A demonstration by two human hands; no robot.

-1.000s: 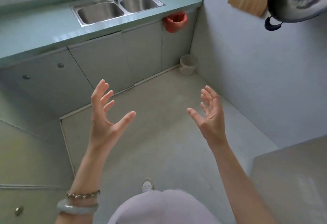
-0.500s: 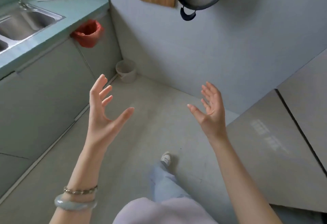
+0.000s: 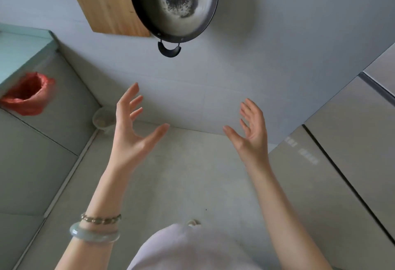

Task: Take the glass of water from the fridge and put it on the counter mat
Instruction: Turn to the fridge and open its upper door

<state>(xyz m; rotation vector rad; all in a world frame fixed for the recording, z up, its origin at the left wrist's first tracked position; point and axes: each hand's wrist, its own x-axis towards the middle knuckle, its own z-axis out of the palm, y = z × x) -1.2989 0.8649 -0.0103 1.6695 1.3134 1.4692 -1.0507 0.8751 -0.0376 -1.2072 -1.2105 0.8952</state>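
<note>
My left hand and my right hand are raised in front of me, palms facing each other, fingers spread and holding nothing. Grey glossy panels with dark seams, apparently the fridge doors, fill the right side; they look closed. The teal counter shows only as a corner at the far left. Neither a glass of water nor a counter mat is in view.
A dark wok and a wooden board hang on the grey wall ahead. A red bag hangs from the cabinet at left. A small pale bin stands in the floor corner. Grey floor lies below.
The view has swung to the right: the sink and most of the counter have left the frame and the fridge panels have come in. Both hands keep the same open pose.
</note>
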